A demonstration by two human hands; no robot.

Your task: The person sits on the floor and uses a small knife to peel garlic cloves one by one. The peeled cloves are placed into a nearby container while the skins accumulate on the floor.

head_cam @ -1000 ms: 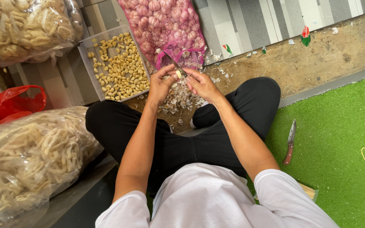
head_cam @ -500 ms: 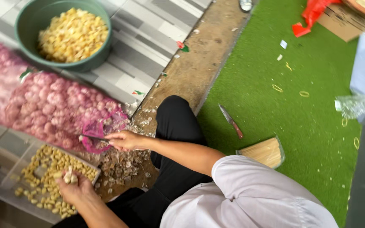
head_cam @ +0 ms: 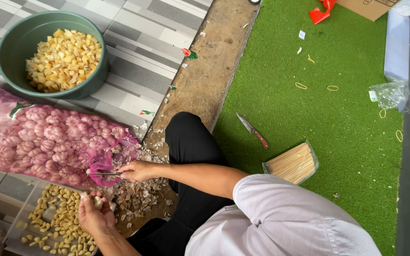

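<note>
Fingers [head_cam: 131,171] of the right hand [head_cam: 138,170] are closed around the handle of a small paring knife [head_cam: 101,174], its thin blade pointing left toward the torn mouth of the pink mesh sack of garlic bulbs [head_cam: 43,142], which lies on its side on the tiled floor [head_cam: 134,61], seemingly so the bulbs are easy to reach. Nearer and to the left, the left hand [head_cam: 93,215] is curled around a pale peeled clove [head_cam: 97,202], held just over the clear tray of peeled cloves [head_cam: 48,223], a handy place to let a finished clove fall. Between the two hands, against the black trouser leg, lies a heap of papery garlic skins [head_cam: 136,194], apparently left where the peeling sheds them. Farther away on the left stands a green bowl [head_cam: 10,38] filled with yellow cut pieces [head_cam: 62,59], well apart from the hands. To the right, on the green artificial turf [head_cam: 319,114], a second knife with a reddish handle [head_cam: 252,131] lies unused beside a clear pack of thin wooden skewers [head_cam: 291,163], with a few loose rubber bands [head_cam: 301,86] scattered farther off.
</note>
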